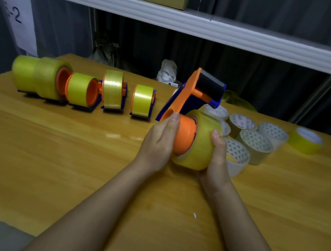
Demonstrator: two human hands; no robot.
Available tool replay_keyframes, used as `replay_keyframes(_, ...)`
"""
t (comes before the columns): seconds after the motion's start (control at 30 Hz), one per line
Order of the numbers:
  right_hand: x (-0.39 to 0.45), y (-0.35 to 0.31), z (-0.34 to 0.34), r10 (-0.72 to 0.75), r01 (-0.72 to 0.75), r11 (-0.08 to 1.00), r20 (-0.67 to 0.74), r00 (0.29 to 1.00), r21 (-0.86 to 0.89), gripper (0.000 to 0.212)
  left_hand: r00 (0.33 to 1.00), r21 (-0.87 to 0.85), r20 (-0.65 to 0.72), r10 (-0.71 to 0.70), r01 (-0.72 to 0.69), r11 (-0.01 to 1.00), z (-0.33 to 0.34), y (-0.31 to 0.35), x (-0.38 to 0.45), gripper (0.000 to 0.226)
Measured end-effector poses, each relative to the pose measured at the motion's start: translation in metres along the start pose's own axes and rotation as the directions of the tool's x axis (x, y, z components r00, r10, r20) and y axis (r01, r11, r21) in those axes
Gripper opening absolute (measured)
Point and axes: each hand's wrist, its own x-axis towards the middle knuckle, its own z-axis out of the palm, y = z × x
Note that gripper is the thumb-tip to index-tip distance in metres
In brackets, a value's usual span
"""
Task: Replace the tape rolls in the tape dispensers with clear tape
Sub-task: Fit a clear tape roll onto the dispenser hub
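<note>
An orange and blue tape dispenser is held tilted above the wooden table. My left hand grips its orange hub, thumb on top. My right hand grips a yellow tape roll that sits partly on that hub. Several clear tape rolls with patterned cores lie just right of my hands. Another yellow roll lies at the far right.
Several more dispensers loaded with yellow tape stand in a row at the back left of the table. A white shelf with cardboard boxes hangs above. A crumpled white bag lies behind the table edge.
</note>
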Motion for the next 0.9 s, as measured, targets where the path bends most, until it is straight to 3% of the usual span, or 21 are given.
replay_keyframes(0.17,0.001,0.001,-0.002,0.050,-0.051,0.997,0.019,0.999,0.054,0.060,0.999,0.034,0.004,0.040,-0.040,0.999,0.000,-0.004,0.000,0.074)
replay_keyframes(0.3,-0.001,0.000,0.006,0.011,-0.011,1.000,-0.004,1.000,-0.029,0.062,1.000,0.036,-0.018,0.022,-0.022,0.999,-0.001,-0.006,-0.002,0.075)
replay_keyframes(0.5,-0.007,0.006,0.008,-0.095,0.094,0.967,0.006,0.995,-0.238,0.104,0.994,-0.038,0.017,-0.111,0.112,0.993,-0.001,-0.011,0.000,0.067)
replay_keyframes(0.7,-0.008,0.010,0.010,-0.209,0.201,0.912,0.017,0.978,-0.358,0.104,0.983,-0.113,0.024,-0.183,0.185,0.976,0.000,-0.003,0.000,0.045)
replay_keyframes(0.8,-0.006,0.011,0.009,-0.161,0.160,0.937,0.022,0.987,-0.310,0.099,0.988,-0.098,-0.005,-0.154,0.153,0.983,0.000,-0.006,-0.001,0.065)
replay_keyframes(0.9,-0.005,0.010,0.009,-0.113,0.113,0.962,0.015,0.994,-0.249,0.097,0.995,-0.072,-0.012,-0.099,0.098,0.993,0.001,-0.007,-0.003,0.062)
